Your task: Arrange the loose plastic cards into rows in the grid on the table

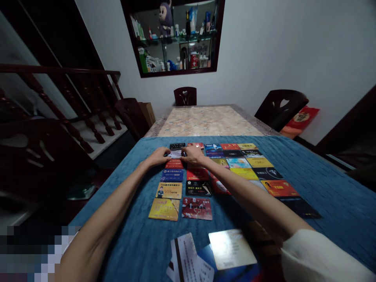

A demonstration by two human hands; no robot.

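Observation:
Both my hands are at the far end of the left column of plastic cards. My left hand [159,156] has its fingers closed on the left edge of a whitish card [175,154]. From the other side, the closed fingers of my right hand [193,154] hold that card's right edge. Just beyond it lies a black card [177,146]; a red card [174,163] is just nearer to me. Below in the column come a blue card [172,175], an orange VIP card [169,190] and a yellow card [163,209]. My right forearm hides parts of other cards.
A blue cloth [132,235] covers the near table. More cards lie in rows to the right, including a red-orange one [280,188]. A loose pile with a striped white card [185,254] is nearest me. Chairs [280,107] surround the table.

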